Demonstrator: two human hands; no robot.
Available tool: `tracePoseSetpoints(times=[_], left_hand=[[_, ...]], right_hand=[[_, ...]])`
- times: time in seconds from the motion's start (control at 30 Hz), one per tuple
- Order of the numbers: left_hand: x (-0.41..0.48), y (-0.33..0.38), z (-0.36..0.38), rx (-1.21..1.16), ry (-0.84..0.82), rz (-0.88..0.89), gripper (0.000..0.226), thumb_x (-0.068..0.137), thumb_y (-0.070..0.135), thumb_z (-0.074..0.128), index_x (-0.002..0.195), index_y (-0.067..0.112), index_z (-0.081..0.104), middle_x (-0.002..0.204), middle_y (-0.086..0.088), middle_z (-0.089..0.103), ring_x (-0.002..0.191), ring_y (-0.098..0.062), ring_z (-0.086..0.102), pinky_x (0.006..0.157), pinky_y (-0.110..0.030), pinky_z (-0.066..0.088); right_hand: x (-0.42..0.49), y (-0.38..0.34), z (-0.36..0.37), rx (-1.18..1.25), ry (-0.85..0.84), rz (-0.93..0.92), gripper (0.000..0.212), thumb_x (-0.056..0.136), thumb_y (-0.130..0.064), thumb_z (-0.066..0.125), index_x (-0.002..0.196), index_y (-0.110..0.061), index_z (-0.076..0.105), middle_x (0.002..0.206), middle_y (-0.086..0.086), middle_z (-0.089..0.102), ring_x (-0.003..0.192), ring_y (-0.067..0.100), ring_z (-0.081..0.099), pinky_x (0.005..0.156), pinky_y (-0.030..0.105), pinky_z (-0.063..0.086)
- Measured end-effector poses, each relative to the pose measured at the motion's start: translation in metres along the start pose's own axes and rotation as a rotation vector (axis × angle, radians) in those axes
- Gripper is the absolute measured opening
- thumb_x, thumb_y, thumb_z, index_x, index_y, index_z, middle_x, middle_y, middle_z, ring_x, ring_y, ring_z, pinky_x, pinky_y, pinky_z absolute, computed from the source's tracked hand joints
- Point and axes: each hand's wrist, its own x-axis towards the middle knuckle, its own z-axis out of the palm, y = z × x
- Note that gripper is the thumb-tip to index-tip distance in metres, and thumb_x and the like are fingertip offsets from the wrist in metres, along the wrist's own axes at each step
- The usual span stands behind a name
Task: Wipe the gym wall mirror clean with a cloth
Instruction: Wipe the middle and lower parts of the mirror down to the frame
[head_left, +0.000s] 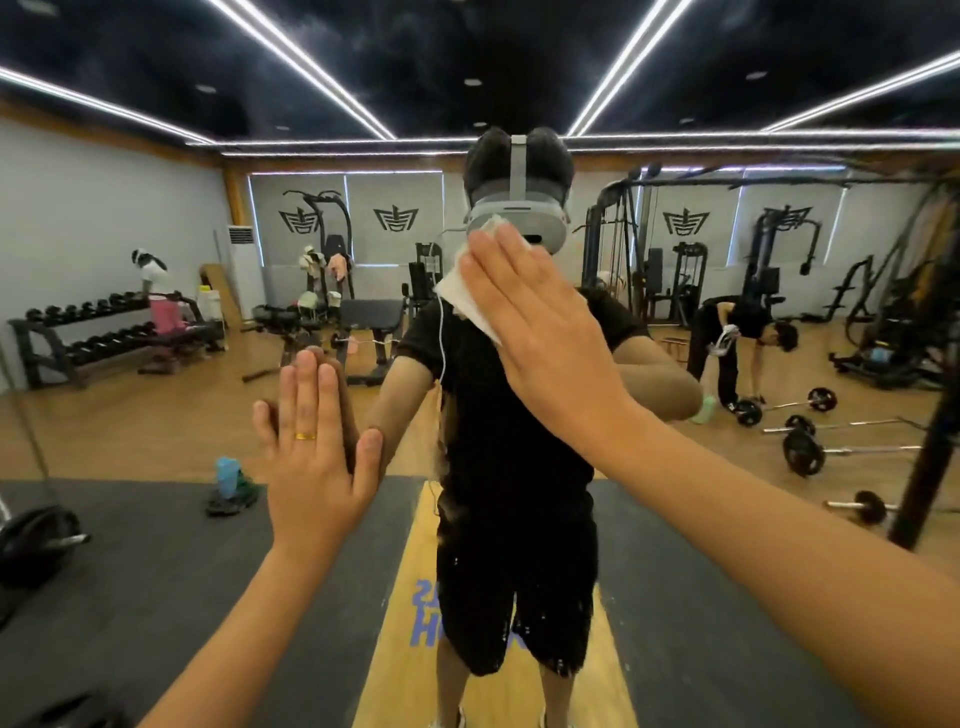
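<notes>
White cloth (470, 299), creased, sits at upper centre under the right hand (543, 325), whose straight fingers (498, 270) press it to the mirror (156, 426) filling the frame. White specks (450, 467) dot the glass at centre. The left hand (311, 457), flat and holding nothing, presses the glass left of centre. Reflected blue floor lettering (423, 631) is half hidden, unreadable.

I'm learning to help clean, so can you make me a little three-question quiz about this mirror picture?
1. True or false: the left hand lies flat on the mirror, fingers straight.
2. What does the right hand press on the glass? A) white cloth B) sponge C) spray bottle
3. Fill in: the left hand wears a gold ____.

Key: 1 true; 2 A; 3 ring.
</notes>
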Motion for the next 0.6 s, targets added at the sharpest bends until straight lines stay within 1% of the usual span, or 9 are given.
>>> tracePoseSetpoints(times=[0.07, 0.13, 0.2, 0.27, 0.33, 0.4, 0.47, 0.5, 0.6], left_hand=[[-0.002, -0.002, 0.000, -0.007, 0.006, 0.005, 0.069, 0.107, 0.042, 0.031, 0.163, 0.003, 0.017, 0.172, -0.012, 0.007, 0.160, -0.028, 0.006, 0.125, -0.058, 0.007], [-0.001, -0.003, 0.000, -0.013, 0.006, 0.009, 0.069, 0.108, 0.043, 0.030, 0.163, 0.003, 0.018, 0.171, -0.014, 0.009, 0.160, -0.029, 0.007, 0.125, -0.059, 0.008], [-0.001, -0.003, 0.000, -0.024, 0.003, 0.006, 0.069, 0.108, 0.045, 0.028, 0.163, 0.005, 0.017, 0.171, -0.013, 0.009, 0.160, -0.028, 0.008, 0.125, -0.059, 0.009], [-0.001, -0.002, 0.000, -0.033, 0.007, 0.005, 0.068, 0.109, 0.046, 0.026, 0.164, 0.007, 0.015, 0.172, -0.012, 0.009, 0.160, -0.028, 0.008, 0.126, -0.058, 0.009], [0.001, -0.002, 0.000, -0.027, 0.015, 0.011, 0.068, 0.109, 0.046, 0.026, 0.164, 0.008, 0.015, 0.172, -0.010, 0.007, 0.160, -0.027, 0.007, 0.126, -0.057, 0.008], [0.000, -0.002, 0.001, -0.024, 0.011, 0.007, 0.068, 0.109, 0.045, 0.027, 0.164, 0.008, 0.015, 0.173, -0.008, 0.005, 0.160, -0.026, 0.006, 0.127, -0.056, 0.007], [-0.002, -0.002, 0.001, -0.029, 0.008, 0.002, 0.068, 0.109, 0.046, 0.027, 0.164, 0.007, 0.016, 0.173, -0.007, 0.005, 0.160, -0.025, 0.006, 0.127, -0.056, 0.007], [-0.002, -0.003, 0.001, -0.029, 0.008, 0.000, 0.068, 0.109, 0.046, 0.027, 0.164, 0.007, 0.016, 0.173, -0.007, 0.005, 0.160, -0.025, 0.006, 0.127, -0.056, 0.007], [0.001, -0.003, 0.002, -0.027, 0.001, 0.004, 0.068, 0.109, 0.046, 0.027, 0.163, 0.006, 0.018, 0.173, -0.008, 0.005, 0.160, -0.025, 0.005, 0.126, -0.056, 0.007]], right_hand=[[0.002, 0.002, 0.001, -0.036, -0.054, -0.126, 0.057, 0.098, 0.003, 0.054, 0.154, 0.000, 0.040, 0.162, 0.019, 0.037, 0.153, 0.033, 0.030, 0.127, 0.047, 0.023], [0.000, 0.020, -0.011, -0.050, -0.092, -0.167, 0.056, 0.098, 0.002, 0.052, 0.153, -0.001, 0.041, 0.161, 0.019, 0.038, 0.153, 0.031, 0.029, 0.128, 0.044, 0.019], [-0.007, 0.041, -0.025, -0.059, -0.062, -0.063, 0.062, 0.094, 0.004, 0.061, 0.153, -0.001, 0.041, 0.161, 0.019, 0.038, 0.153, 0.030, 0.027, 0.129, 0.042, 0.015], [-0.011, 0.052, -0.031, -0.054, 0.015, 0.111, 0.066, 0.093, 0.003, 0.069, 0.153, -0.002, 0.042, 0.161, 0.018, 0.039, 0.153, 0.031, 0.029, 0.129, 0.043, 0.017], [-0.004, 0.044, -0.025, -0.035, 0.134, 0.250, 0.061, 0.095, 0.002, 0.069, 0.151, -0.002, 0.045, 0.159, 0.017, 0.043, 0.152, 0.031, 0.034, 0.128, 0.046, 0.022], [0.017, 0.021, -0.010, 0.002, 0.211, 0.325, 0.061, 0.094, 0.005, 0.067, 0.151, -0.003, 0.046, 0.158, 0.016, 0.044, 0.150, 0.032, 0.035, 0.126, 0.050, 0.027], [0.044, -0.006, 0.004, 0.053, 0.185, 0.307, 0.065, 0.091, 0.009, 0.058, 0.152, -0.004, 0.043, 0.159, 0.016, 0.042, 0.150, 0.031, 0.031, 0.123, 0.055, 0.030], [0.058, -0.019, 0.009, 0.061, 0.141, 0.263, 0.065, 0.089, 0.006, 0.055, 0.153, -0.004, 0.043, 0.160, 0.016, 0.041, 0.151, 0.031, 0.029, 0.124, 0.055, 0.027], [0.085, -0.038, 0.014, -0.002, -0.011, 0.083, 0.066, 0.088, -0.001, 0.055, 0.153, -0.004, 0.042, 0.162, 0.017, 0.039, 0.152, 0.032, 0.030, 0.125, 0.043, 0.013]])
